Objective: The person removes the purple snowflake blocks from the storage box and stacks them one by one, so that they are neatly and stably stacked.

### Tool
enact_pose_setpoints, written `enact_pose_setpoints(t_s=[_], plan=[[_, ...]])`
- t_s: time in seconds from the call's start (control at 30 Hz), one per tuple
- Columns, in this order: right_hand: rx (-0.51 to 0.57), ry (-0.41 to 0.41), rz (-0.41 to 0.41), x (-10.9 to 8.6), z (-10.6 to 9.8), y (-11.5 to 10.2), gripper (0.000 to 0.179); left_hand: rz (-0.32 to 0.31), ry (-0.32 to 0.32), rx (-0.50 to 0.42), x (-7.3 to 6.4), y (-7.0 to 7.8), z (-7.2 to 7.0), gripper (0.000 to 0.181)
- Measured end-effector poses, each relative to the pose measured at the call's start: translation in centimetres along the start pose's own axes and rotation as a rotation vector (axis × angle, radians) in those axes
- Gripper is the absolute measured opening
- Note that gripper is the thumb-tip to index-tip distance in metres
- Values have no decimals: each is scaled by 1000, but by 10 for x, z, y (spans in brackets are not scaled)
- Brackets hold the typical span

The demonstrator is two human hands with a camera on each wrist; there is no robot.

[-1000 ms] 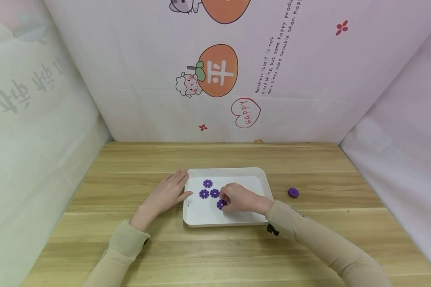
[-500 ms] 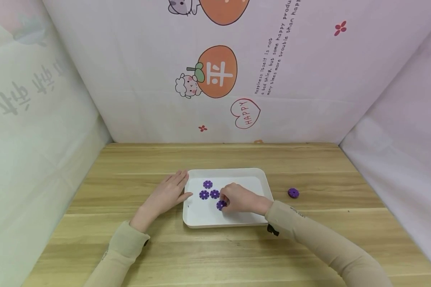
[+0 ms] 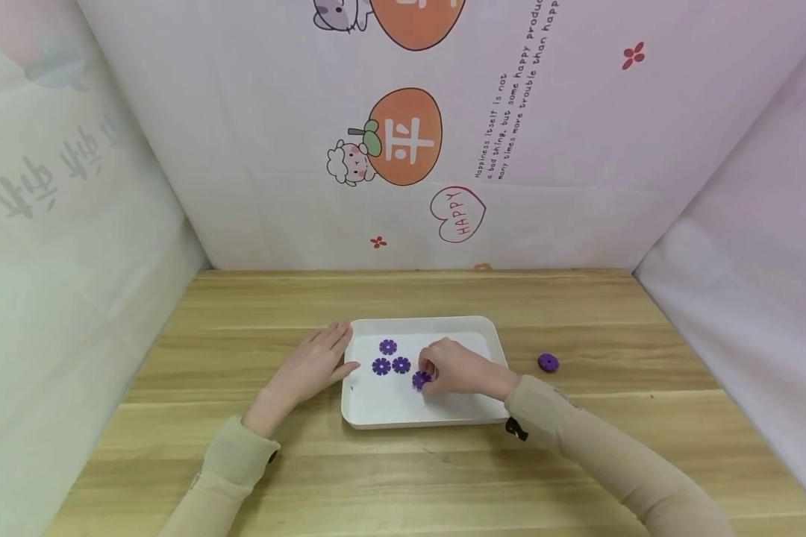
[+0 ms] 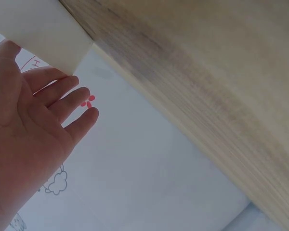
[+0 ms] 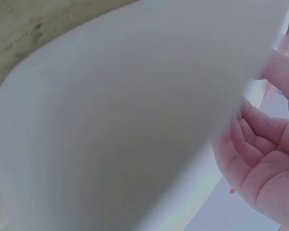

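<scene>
In the head view a shallow white tray (image 3: 383,412) lies on the table. Three purple notched snowflake discs (image 3: 401,365) rest flat and close together in its left half. Just right of them, my right hand (image 3: 458,367) pinches another purple snowflake disc (image 3: 419,381) between thumb and curled fingers, over the tray floor. My left hand (image 3: 309,365) touches the tray's left edge, its fingers extended and the thumb over the rim. The left wrist view shows that palm (image 4: 29,120) and the fingertips at the tray's side. In the right wrist view the tray wall (image 5: 111,120) hides the pinched disc.
One more purple snowflake disc (image 3: 548,362) lies on the wooden table (image 3: 403,485), right of the tray. A printed white cloth (image 3: 275,186) stands behind the table, with white cloth sides at left and right.
My right hand has shifted slightly right, away from the three discs, and the pinched disc has moved along with it. The left hand stays at the tray edge.
</scene>
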State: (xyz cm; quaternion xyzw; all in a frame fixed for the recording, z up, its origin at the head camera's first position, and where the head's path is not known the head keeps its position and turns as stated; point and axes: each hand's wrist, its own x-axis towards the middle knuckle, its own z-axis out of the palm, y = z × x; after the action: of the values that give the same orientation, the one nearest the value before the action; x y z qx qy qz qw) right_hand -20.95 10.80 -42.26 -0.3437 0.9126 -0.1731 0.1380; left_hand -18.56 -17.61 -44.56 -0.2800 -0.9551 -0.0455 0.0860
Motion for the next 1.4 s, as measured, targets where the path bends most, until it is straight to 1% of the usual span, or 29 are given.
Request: enact_pose_setpoints(t_s=[0.17, 0.43, 0.6, 0.7, 0.9, 1.13, 1.3, 1.4], plan=[[-6, 18, -6, -4, -6, 6, 18, -4, -7, -2, 0, 0, -1, 67], [-27, 35, 28, -13, -13, 16, 18, 1, -5, 2, -1, 0, 0, 67], [-44, 55, 38, -21, -24, 23, 17, 0, -13, 0, -1, 1, -1, 67], [-30, 61, 61, -27, -31, 28, 17, 2, -11, 5, 0, 1, -1, 67], [25, 69, 132, -40, -43, 45, 19, 6, -5, 9, 0, 1, -1, 67], [24, 113, 137, -52, -52, 62, 18, 13, 15, 6, -1, 1, -2, 66], [27, 131, 179, -60, -58, 66, 17, 10, 10, 2, -2, 1, -2, 66], [22, 145, 183, -63, -61, 69, 16, 9, 9, -1, -1, 0, -1, 66]])
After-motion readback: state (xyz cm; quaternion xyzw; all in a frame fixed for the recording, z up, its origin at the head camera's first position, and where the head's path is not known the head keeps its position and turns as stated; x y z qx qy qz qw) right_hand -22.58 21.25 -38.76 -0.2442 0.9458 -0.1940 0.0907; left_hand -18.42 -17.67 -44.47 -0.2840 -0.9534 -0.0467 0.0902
